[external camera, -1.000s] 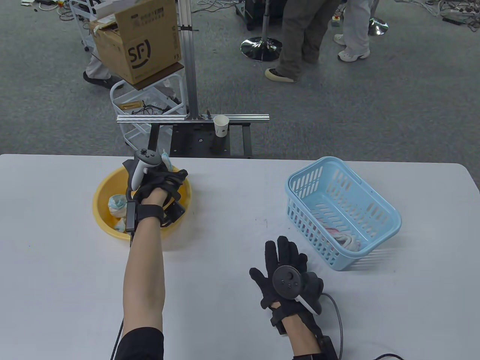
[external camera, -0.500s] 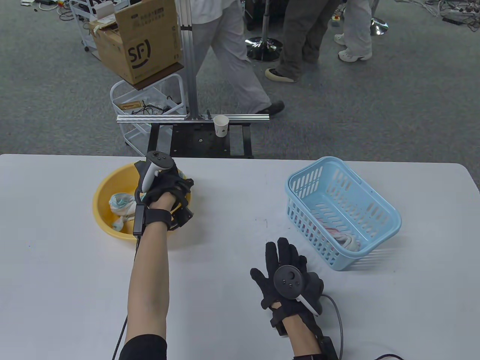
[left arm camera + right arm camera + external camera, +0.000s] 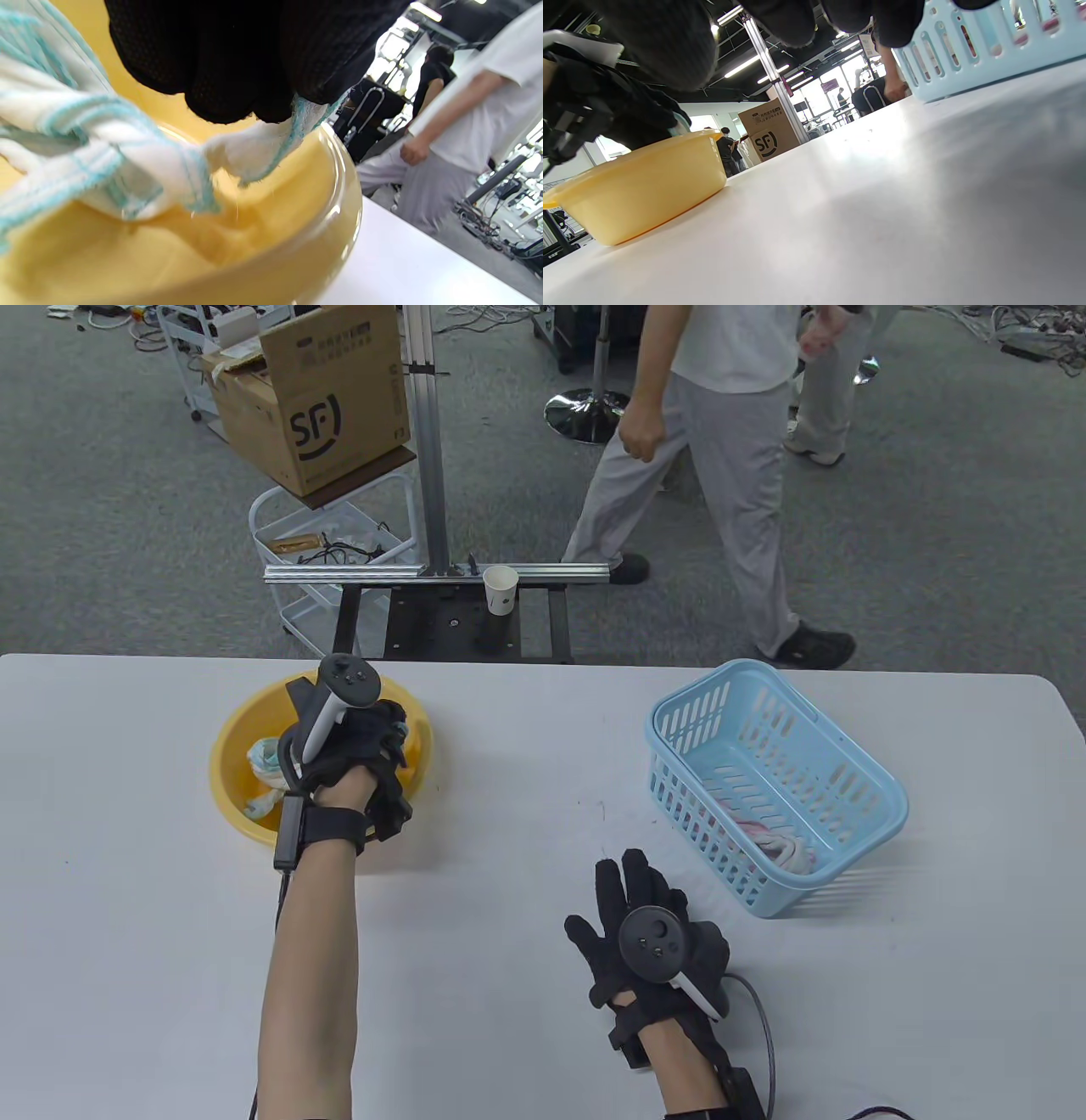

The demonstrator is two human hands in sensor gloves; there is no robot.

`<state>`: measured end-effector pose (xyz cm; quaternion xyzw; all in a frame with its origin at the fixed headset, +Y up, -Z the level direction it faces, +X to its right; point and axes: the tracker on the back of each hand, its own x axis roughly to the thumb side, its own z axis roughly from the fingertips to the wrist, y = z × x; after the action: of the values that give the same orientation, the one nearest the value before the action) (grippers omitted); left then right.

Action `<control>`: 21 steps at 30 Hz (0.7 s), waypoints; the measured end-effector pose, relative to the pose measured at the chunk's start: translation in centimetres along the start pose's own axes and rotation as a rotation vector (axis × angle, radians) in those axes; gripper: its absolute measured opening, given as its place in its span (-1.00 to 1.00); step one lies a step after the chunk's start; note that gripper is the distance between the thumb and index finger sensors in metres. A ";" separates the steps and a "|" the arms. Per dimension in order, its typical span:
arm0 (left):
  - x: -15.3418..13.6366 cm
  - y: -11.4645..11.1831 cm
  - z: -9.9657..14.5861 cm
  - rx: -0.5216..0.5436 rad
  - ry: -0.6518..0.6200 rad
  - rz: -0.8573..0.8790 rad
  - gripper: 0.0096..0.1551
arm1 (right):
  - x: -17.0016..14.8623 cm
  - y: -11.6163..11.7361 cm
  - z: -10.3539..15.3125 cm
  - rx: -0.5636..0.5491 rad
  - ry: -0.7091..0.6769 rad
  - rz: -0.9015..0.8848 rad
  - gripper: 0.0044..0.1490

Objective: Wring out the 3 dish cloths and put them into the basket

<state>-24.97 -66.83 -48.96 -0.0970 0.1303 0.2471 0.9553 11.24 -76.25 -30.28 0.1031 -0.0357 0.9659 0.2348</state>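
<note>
A yellow basin (image 3: 233, 793) stands on the table's left; its rim (image 3: 339, 220) fills the left wrist view. My left hand (image 3: 373, 746) reaches into it and grips a white cloth with teal stripes (image 3: 127, 156), its twisted end (image 3: 263, 759) showing beside my wrist. Whether another cloth lies under it is hidden. The light blue basket (image 3: 857, 848) sits at the right with a white and pink cloth (image 3: 785, 844) inside. My right hand (image 3: 636, 891) lies flat on the table, fingers spread, left of the basket (image 3: 988, 46) and holding nothing.
A paper cup (image 3: 500, 589) stands on a metal frame behind the table. A person in light trousers (image 3: 721, 492) walks past beyond the far edge. A cardboard box (image 3: 314, 398) sits on a cart at the back left. The white table (image 3: 526, 780) stretches between basin and basket.
My left hand has sunk lower into the basin and shifted slightly left, its fist closing over the cloth. The right hand stayed still. A person has walked rightwards behind the table.
</note>
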 end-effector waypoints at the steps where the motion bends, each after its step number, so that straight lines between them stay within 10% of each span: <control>1: 0.0 0.6 0.5 0.017 -0.010 -0.011 -0.48 | 0.0 0.0 0.0 0.001 -0.001 0.000 0.01; 21: 2.9 13.4 14.4 0.400 -0.269 -0.043 -0.47 | 0.9 0.7 0.2 0.030 -0.030 0.004 0.01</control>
<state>-26.24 -50.41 -37.79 0.1254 0.0463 0.2066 0.9693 10.21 -76.46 -29.93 0.1212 -0.0247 0.9651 0.2307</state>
